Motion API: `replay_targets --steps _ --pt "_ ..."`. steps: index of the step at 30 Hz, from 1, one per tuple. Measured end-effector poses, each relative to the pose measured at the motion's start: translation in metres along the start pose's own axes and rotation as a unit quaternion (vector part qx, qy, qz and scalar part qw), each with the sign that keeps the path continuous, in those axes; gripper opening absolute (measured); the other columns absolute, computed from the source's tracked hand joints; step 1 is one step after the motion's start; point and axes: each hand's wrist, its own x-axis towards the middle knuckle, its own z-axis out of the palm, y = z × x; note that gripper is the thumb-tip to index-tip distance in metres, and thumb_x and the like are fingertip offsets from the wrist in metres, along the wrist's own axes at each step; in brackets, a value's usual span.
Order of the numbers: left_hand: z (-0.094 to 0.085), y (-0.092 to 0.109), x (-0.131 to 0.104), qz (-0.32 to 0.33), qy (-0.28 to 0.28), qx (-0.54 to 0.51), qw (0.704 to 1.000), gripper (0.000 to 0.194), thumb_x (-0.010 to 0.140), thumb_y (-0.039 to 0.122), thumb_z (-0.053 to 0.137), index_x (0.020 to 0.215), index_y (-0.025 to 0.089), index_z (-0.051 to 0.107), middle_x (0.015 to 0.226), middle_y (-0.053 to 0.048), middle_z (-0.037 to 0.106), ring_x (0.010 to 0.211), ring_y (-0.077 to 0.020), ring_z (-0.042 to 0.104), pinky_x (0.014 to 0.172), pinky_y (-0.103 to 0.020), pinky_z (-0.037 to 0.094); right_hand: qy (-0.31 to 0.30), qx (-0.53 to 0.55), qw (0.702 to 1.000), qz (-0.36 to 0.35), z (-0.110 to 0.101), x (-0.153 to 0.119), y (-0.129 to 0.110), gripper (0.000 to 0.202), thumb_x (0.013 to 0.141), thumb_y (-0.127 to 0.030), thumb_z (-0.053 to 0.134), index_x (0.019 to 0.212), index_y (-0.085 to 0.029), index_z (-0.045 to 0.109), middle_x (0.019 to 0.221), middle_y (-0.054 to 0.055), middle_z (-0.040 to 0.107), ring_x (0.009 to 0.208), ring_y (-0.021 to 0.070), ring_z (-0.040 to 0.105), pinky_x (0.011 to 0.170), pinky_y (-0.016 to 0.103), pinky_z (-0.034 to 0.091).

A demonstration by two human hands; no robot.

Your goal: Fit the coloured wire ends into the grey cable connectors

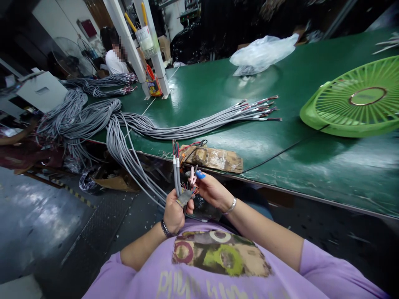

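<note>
My left hand (pixel 175 211) is closed around grey cables (pixel 176 174), low in front of my body and just off the bench edge. Their stripped ends point up, showing thin coloured wires. A flat grey piece (pixel 185 198) with fine wires sticking out of its far side sits between that thumb and fingers. My right hand (pixel 213 192) has its fingertips pinched together right beside those wires, and one finger wears a blue covering (pixel 200 175). Something pale pink (pixel 192 176) shows at these fingertips; I cannot make out what they grip.
Grey cable bundles (pixel 187 129) lie along the green bench (pixel 280 166) and hang over its left edge. A wooden block (pixel 222 159) sits at the front edge. A green fan (pixel 355 97) stands at right, a plastic bag (pixel 264 52) behind. Another person (pixel 114 60) is at far left.
</note>
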Motion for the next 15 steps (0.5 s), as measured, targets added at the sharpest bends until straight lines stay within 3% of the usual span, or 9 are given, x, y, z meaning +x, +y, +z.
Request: replay_targets --steps 2,8,15 --pt "0.001 0.0 0.002 0.004 0.003 -0.003 1.0 0.026 0.068 0.04 0.069 0.068 0.015 0.06 0.044 0.002 0.057 0.033 -0.0065 0.044 0.033 -0.017 0.028 0.009 -0.021 0.999 -0.023 0.001 0.0 0.001 0.028 0.071 -0.043 0.072 0.076 -0.016 0.064 0.066 -0.001 0.06 0.057 0.0093 0.05 0.056 0.023 0.041" --pt "0.004 0.0 0.009 0.003 -0.006 -0.017 1.0 0.019 0.07 0.033 0.066 0.069 0.015 0.061 0.045 0.002 0.057 0.033 -0.0067 0.044 0.032 -0.017 0.03 0.027 -0.087 0.992 -0.086 -0.004 0.006 0.007 0.044 0.074 -0.06 0.061 0.075 -0.017 0.066 0.066 0.002 0.062 0.058 0.0119 0.05 0.059 0.027 0.043" --pt "0.003 -0.006 0.012 -0.001 -0.004 -0.012 1.0 0.019 0.071 0.034 0.066 0.069 0.015 0.059 0.044 0.003 0.057 0.033 -0.0067 0.044 0.032 -0.016 0.03 -0.006 0.029 0.999 -0.018 -0.004 0.014 0.008 0.043 0.065 -0.056 0.073 0.083 -0.017 0.069 0.071 0.003 0.064 0.06 0.0127 0.053 0.055 0.026 0.043"
